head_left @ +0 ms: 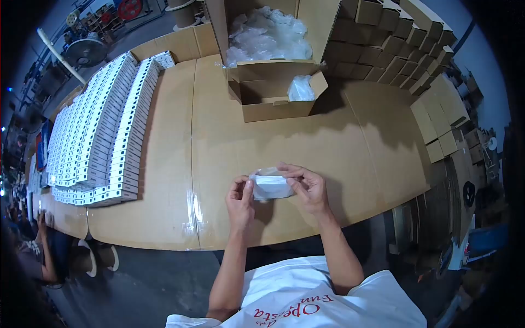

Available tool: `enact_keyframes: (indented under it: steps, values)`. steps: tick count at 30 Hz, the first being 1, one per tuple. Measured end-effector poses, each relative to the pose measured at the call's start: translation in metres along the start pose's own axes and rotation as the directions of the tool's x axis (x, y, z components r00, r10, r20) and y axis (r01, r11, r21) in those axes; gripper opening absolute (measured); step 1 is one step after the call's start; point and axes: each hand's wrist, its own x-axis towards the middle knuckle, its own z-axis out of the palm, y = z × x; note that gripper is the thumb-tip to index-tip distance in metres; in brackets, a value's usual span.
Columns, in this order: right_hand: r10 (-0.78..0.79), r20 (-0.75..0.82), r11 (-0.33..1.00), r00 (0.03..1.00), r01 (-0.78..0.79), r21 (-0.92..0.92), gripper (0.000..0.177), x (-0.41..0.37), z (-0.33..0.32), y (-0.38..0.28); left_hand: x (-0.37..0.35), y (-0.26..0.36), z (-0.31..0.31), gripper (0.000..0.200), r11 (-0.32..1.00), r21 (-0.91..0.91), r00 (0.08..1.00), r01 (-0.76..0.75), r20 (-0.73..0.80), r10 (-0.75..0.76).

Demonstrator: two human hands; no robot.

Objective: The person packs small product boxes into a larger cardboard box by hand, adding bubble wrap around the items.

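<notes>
A small white packet in clear plastic (272, 187) is held above the cardboard-covered table, near its front edge. My left hand (240, 199) pinches the packet's left end between thumb and fingers. At the packet's right end, my right hand (307, 187) grips the upper corner, its fingers over the plastic. Beyond my hands stands an open cardboard box (279, 112) with a plastic-wrapped item (301, 88) inside at the right. Behind it, a larger open box (322, 27) holds a heap of clear plastic bags (270, 34).
Long rows of stacked small white boxes (101, 126) cover the table's left side. Brown cartons (388, 46) are piled at the back right, with more cartons (437, 117) along the right edge. Another person (41, 251) is at the far left, beyond the spools (98, 257).
</notes>
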Motion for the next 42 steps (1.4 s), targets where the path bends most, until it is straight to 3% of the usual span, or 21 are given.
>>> enact_keyframes:
  steps: [1,4,7,10,14,17,18,22,25,28,31,34,36,37,40,42]
  values:
    - [0.016,-0.01,0.999,1.0,-0.016,0.047,0.02,0.001,0.001,-0.004,0.0,0.001,0.001,0.011,0.999,-0.054,1.0,0.003,-0.007,-0.004]
    - [-0.11,-0.23,0.941,0.967,0.176,0.289,0.034,0.004,0.025,-0.015,0.001,0.003,0.002,0.013,0.984,-0.178,0.996,0.0,0.086,0.015]
    - [-0.036,-0.12,0.995,0.992,0.025,-0.096,0.043,-0.004,0.009,0.012,0.005,-0.006,-0.002,0.013,0.963,-0.266,0.993,-0.034,0.101,0.063]
    - [0.114,-0.052,0.972,0.992,-0.123,-0.2,0.043,-0.006,-0.007,0.035,0.008,-0.005,0.003,0.027,0.95,-0.304,0.979,-0.066,0.165,0.12]
    - [0.064,-0.025,0.992,0.998,-0.066,-0.107,0.039,-0.004,-0.012,0.033,0.011,0.005,0.005,0.05,0.968,0.214,0.956,-0.133,0.286,0.068]
    - [0.079,-0.028,0.99,0.997,-0.082,-0.118,0.034,-0.003,-0.01,0.012,0.013,0.003,0.004,0.039,0.947,0.31,0.954,-0.086,0.298,-0.01]
    - [0.096,-0.045,0.982,0.994,-0.102,-0.156,0.031,-0.004,-0.011,0.012,0.013,0.002,0.009,0.025,0.966,0.247,0.966,-0.08,0.257,0.014]
    - [0.032,-0.017,0.96,0.999,-0.035,-0.279,0.023,-0.003,-0.013,-0.001,0.012,0.01,0.014,0.013,0.946,0.305,0.966,-0.107,0.259,0.026]
    - [0.021,0.005,0.976,1.0,-0.02,-0.216,0.021,-0.001,-0.016,-0.003,0.014,0.012,0.015,0.01,0.937,0.277,0.949,-0.214,0.285,0.133]
    - [0.049,-0.052,0.998,0.997,-0.051,-0.039,0.027,0.004,-0.01,-0.008,0.019,0.003,0.014,0.015,0.956,0.158,0.942,-0.248,0.271,0.2]
    - [0.078,-0.156,0.996,0.985,-0.069,0.064,0.033,0.005,0.007,-0.028,0.019,0.005,0.022,0.02,0.963,0.168,0.959,-0.212,0.223,0.173]
    - [-0.026,-0.048,0.993,0.999,0.02,-0.115,0.039,0.002,-0.006,-0.006,0.013,0.008,0.025,0.027,0.949,0.27,0.963,-0.16,0.253,0.091]
    - [0.05,-0.022,0.985,0.999,-0.052,-0.162,0.032,0.001,-0.015,0.003,0.011,0.006,0.02,0.027,0.948,0.307,0.97,-0.088,0.244,0.011]
    - [0.088,-0.012,0.979,0.996,-0.088,-0.186,0.028,0.0,-0.02,0.006,0.011,0.003,0.017,0.024,0.944,0.312,0.967,-0.103,0.253,0.022]
    - [-0.017,0.067,0.962,0.998,0.034,-0.27,0.017,0.004,-0.03,0.012,0.013,0.001,0.016,0.016,0.937,0.312,0.954,-0.161,0.292,0.066]
    - [-0.002,0.039,0.963,0.999,0.012,-0.267,0.014,0.004,-0.03,0.009,0.015,0.003,0.017,0.01,0.933,0.292,0.938,-0.209,0.328,0.108]
